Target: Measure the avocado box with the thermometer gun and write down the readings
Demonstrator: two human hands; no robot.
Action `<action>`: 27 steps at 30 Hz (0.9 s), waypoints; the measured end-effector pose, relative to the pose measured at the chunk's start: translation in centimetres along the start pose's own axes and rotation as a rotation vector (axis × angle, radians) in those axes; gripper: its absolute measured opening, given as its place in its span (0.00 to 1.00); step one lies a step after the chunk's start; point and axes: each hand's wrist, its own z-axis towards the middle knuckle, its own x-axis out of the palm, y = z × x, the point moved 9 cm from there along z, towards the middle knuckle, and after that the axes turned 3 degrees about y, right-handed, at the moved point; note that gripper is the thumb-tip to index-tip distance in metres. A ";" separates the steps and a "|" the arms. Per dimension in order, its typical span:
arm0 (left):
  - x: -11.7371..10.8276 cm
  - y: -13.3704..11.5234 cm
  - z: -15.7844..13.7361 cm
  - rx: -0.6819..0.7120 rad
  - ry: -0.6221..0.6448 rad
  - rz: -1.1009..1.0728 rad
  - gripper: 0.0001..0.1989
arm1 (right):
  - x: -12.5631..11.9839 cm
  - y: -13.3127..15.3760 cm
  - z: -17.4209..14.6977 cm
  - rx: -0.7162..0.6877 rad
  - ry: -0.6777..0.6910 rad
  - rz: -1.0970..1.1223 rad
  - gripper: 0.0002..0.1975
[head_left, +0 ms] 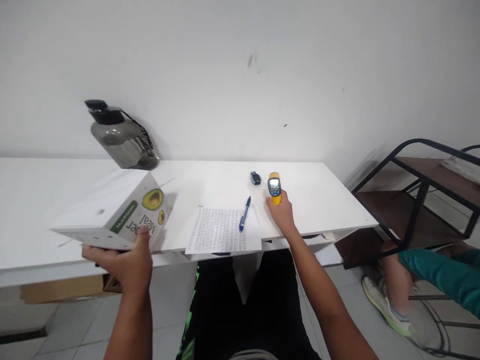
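My left hand (131,257) grips the lower near corner of a white box (140,215) printed with avocados and the word "Meal"; the box is tilted over the left part of the table. In my right hand (282,212) is a yellow infrared thermometer (274,186), its lit screen and blue buttons facing me. My fingers wrap round its handle. Between my hands lie printed sheets of paper (217,230) with a blue pen (245,214) resting on them. A small dark watch (255,178) lies just left of the thermometer.
A grey water bottle (123,142) with a black lid stands by the wall, behind the box. The white table (318,200) ends at the right, near a dark metal-framed shelf (416,200). Another person's leg and shoe (386,305) show at lower right. Cardboard (63,289) lies under the table.
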 end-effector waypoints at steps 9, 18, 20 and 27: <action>-0.3 -0.3 -0.2 -0.104 -0.024 0.065 0.42 | 0.4 0.1 2.0 -0.087 0.108 -0.616 0.34; -0.3 -0.9 -0.3 -0.096 -0.009 0.060 0.43 | 1.5 0.0 2.8 -0.083 0.198 -0.922 0.35; -0.3 -0.9 -0.3 -0.099 -0.013 0.075 0.43 | 2.0 0.2 2.8 -0.124 0.206 -0.967 0.36; -0.4 -0.3 -0.3 -0.100 -0.010 0.073 0.43 | 3.0 0.2 2.6 -0.203 0.212 -1.069 0.36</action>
